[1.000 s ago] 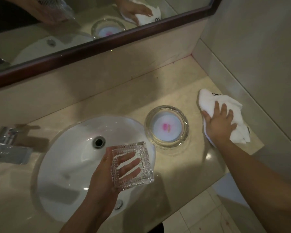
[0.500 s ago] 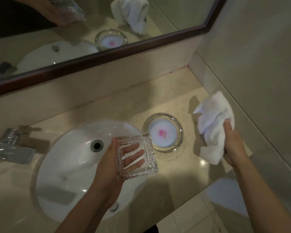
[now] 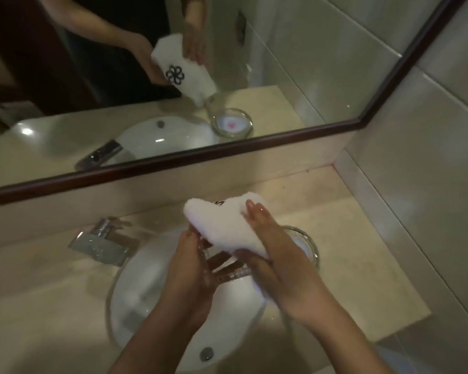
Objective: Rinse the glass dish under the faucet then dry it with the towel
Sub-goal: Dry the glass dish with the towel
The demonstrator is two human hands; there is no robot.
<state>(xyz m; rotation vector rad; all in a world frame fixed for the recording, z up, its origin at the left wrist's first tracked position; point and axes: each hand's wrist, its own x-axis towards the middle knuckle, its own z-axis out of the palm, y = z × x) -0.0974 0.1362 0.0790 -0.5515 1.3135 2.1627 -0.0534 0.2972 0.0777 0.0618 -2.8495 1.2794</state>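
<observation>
Now we hold the glass dish (image 3: 227,268) above the sink (image 3: 146,298), left hand (image 3: 192,279) fingers clamped on it. It's tilted on edge; axis unclear under blur. Right hand (image 3: 276,265) fingers press the towel (image 3: 224,225) against it.

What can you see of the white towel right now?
The white terry-cloth towel is bunched into a soft, thick wad, a dark printed mark just showing at its upper edge. It is held above the white sink basin, pressed onto the clear cut-glass dish. The right hand grips it from the right, and the left hand holds the dish beneath. Its mirror reflection shows a black flower-like logo.
</observation>
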